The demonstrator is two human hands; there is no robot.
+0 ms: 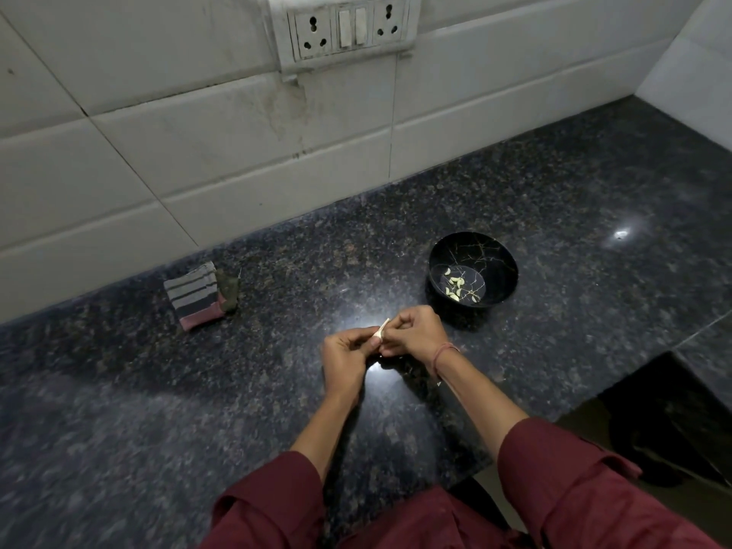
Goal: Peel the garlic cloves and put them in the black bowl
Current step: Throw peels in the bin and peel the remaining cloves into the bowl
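Note:
A small pale garlic clove is held between both hands just above the dark granite counter. My left hand pinches its lower end with curled fingers. My right hand pinches the upper end, where a strip of skin sticks up. The black bowl with a gold crack pattern stands on the counter just beyond and right of my right hand. Several peeled cloves lie on its bottom.
A folded striped cloth lies at the back left near the white tiled wall. A socket panel sits on the wall above. The counter ends at the right front, where the dark floor lies below.

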